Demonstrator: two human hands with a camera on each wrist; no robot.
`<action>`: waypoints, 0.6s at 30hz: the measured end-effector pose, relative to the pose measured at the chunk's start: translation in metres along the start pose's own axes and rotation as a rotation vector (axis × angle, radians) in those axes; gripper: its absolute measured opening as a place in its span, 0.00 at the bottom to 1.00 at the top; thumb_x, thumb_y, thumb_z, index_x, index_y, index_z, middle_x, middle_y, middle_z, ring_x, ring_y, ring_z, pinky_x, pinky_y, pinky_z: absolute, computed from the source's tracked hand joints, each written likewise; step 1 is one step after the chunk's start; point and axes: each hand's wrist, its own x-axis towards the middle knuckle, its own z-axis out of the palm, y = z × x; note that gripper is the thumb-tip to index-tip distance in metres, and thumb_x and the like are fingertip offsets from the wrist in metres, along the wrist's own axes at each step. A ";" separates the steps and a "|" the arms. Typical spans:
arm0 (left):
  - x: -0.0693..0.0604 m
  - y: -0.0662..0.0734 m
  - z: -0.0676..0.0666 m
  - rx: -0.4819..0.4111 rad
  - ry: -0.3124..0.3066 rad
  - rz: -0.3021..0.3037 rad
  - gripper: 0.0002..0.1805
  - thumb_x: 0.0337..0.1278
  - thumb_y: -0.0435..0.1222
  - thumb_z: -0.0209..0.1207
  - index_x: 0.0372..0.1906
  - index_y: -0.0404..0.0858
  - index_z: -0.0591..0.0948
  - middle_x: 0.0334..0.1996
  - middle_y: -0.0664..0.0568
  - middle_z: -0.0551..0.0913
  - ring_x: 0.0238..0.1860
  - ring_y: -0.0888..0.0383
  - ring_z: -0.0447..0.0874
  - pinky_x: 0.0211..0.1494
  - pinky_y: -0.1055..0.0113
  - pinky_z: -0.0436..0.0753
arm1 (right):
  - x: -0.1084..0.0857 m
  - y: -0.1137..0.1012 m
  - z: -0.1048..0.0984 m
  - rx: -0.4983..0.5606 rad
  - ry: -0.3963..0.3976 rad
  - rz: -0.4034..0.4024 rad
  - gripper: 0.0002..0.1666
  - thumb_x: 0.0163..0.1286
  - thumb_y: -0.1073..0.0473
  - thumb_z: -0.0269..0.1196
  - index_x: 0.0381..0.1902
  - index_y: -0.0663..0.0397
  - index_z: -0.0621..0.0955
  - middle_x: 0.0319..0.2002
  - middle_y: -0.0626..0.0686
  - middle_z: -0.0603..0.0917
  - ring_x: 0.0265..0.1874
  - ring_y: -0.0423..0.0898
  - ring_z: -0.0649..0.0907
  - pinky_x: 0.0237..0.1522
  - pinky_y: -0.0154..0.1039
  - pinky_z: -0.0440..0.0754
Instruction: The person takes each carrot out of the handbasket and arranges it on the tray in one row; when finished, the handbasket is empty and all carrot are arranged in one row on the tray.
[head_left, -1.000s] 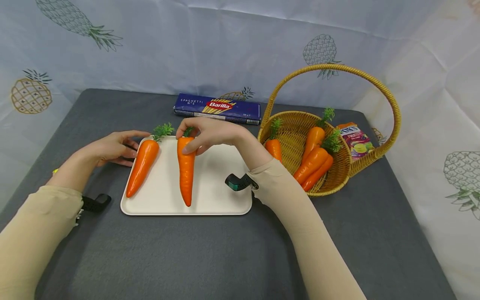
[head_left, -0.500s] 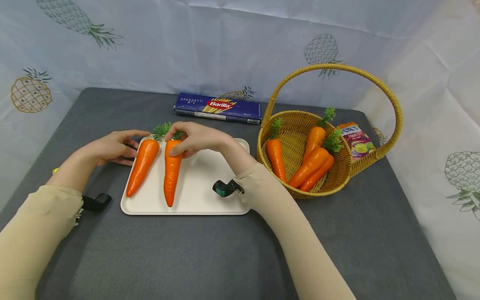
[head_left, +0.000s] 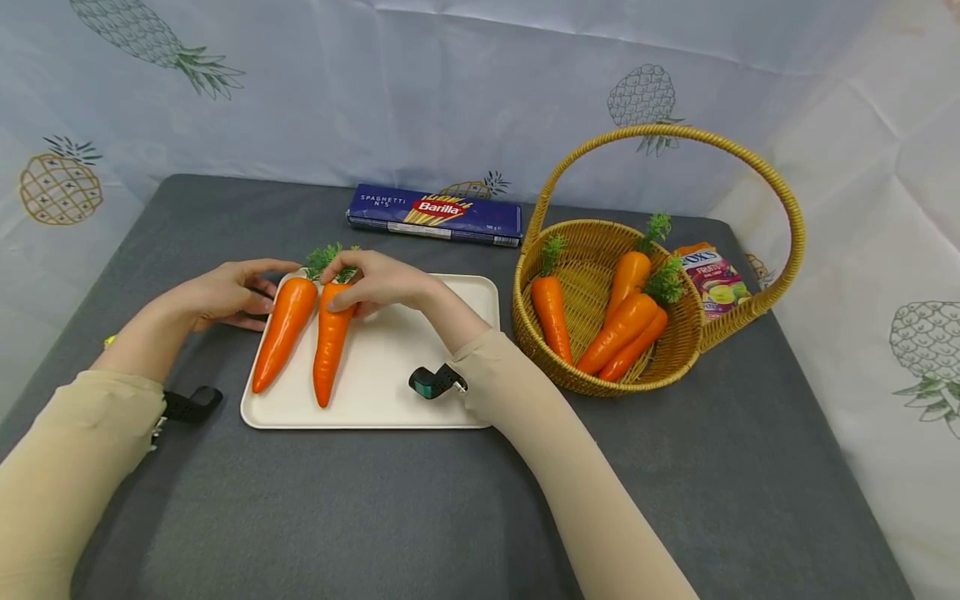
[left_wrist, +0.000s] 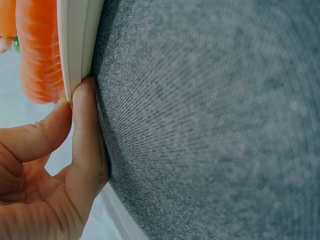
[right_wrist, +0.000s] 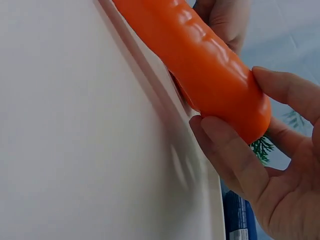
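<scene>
My right hand [head_left: 386, 282] grips an orange carrot [head_left: 331, 346] near its leafy end, with the tip pointing toward me over the white tray [head_left: 390, 346]. In the right wrist view, the thumb and fingertips hold the thick end of this carrot [right_wrist: 210, 70], which is tilted above the tray surface [right_wrist: 100, 150]. Another carrot [head_left: 285, 337] lies along the tray's left side, its green top at the far left corner. My left hand [head_left: 225, 296] is at the tray's left edge. Its thumb and finger pinch the tray rim [left_wrist: 80, 45] in the left wrist view.
To the right stands a wicker basket [head_left: 577, 292] with a tall handle and several carrots inside. A blue spaghetti box [head_left: 435, 215] lies behind the tray. A candy bag [head_left: 712, 279] sits behind the basket on the grey table [head_left: 337, 517].
My right hand has carried the carrot leftward over the tray, close beside the carrot lying there. The left hand has stayed at the tray's edge.
</scene>
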 end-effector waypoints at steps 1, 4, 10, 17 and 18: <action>0.000 0.000 0.000 -0.001 -0.001 0.000 0.40 0.67 0.25 0.49 0.80 0.43 0.49 0.47 0.45 0.69 0.42 0.58 0.78 0.45 0.64 0.89 | 0.001 0.000 0.000 -0.001 0.001 0.001 0.25 0.66 0.58 0.66 0.60 0.53 0.74 0.48 0.52 0.75 0.35 0.43 0.79 0.40 0.34 0.86; 0.000 0.000 -0.001 -0.003 -0.003 0.000 0.40 0.68 0.26 0.49 0.80 0.43 0.49 0.47 0.45 0.69 0.42 0.57 0.78 0.45 0.64 0.89 | 0.003 0.002 0.001 -0.003 0.006 0.009 0.25 0.66 0.58 0.66 0.59 0.52 0.74 0.49 0.51 0.75 0.33 0.43 0.78 0.37 0.32 0.84; 0.000 0.000 -0.001 0.001 -0.010 -0.002 0.38 0.70 0.27 0.49 0.80 0.44 0.49 0.48 0.45 0.69 0.42 0.58 0.78 0.46 0.64 0.89 | 0.008 0.004 0.004 0.017 0.022 0.030 0.24 0.66 0.58 0.66 0.59 0.52 0.74 0.53 0.51 0.75 0.33 0.42 0.79 0.37 0.30 0.85; 0.000 0.001 0.000 0.000 -0.009 -0.003 0.38 0.70 0.27 0.49 0.80 0.44 0.49 0.48 0.45 0.69 0.41 0.58 0.78 0.46 0.64 0.89 | 0.010 0.004 0.008 0.019 0.047 0.038 0.24 0.67 0.59 0.65 0.60 0.53 0.74 0.53 0.53 0.76 0.36 0.42 0.79 0.38 0.31 0.86; 0.000 0.001 0.000 0.001 -0.009 -0.003 0.38 0.70 0.27 0.49 0.80 0.44 0.49 0.48 0.45 0.69 0.42 0.58 0.78 0.46 0.64 0.89 | 0.010 0.004 0.008 0.020 0.052 0.038 0.24 0.67 0.59 0.65 0.60 0.53 0.74 0.53 0.52 0.76 0.36 0.42 0.79 0.38 0.31 0.86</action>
